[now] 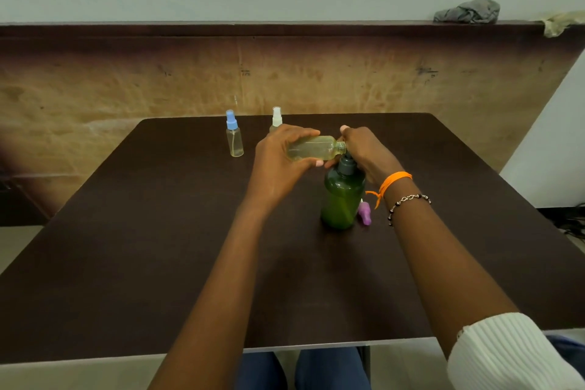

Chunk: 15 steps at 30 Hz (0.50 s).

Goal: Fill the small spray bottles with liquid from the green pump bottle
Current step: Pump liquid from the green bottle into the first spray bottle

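My left hand (281, 157) grips a small clear bottle (313, 148) with yellowish liquid, held on its side, its open neck pointing right. That neck sits at the dark pump head of the green pump bottle (342, 196), which stands upright on the dark table (158, 247). My right hand (364, 149) rests over the pump head with fingers curled round it. A purple spray cap (364, 213) lies just right of the green bottle. Two more small bottles stand behind: one with a blue spray cap (234, 133), one with a white spray cap (277, 117), partly hidden by my left hand.
A brown panel wall rises behind the table. On its ledge at the upper right lie a grey cloth (467, 12) and a pale cloth (562, 24). My knees show below the table's front edge.
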### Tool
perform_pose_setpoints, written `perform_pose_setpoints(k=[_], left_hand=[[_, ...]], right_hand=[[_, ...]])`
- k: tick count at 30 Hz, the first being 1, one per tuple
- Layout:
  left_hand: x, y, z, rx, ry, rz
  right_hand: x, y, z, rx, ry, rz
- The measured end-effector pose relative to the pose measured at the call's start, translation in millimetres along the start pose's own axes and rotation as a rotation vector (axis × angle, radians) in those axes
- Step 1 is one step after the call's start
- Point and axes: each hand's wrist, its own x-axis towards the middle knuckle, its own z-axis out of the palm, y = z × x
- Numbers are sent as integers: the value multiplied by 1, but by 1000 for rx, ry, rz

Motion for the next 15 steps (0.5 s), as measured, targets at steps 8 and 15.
perform_pose_setpoints(k=[8,15], left_hand=[[1,1,0,-22,-6,-10],[1,1,0,-24,-3,-33]], right_hand=[[-1,1,3,12,-13,-39],[-12,-2,1,-59,35,-8]])
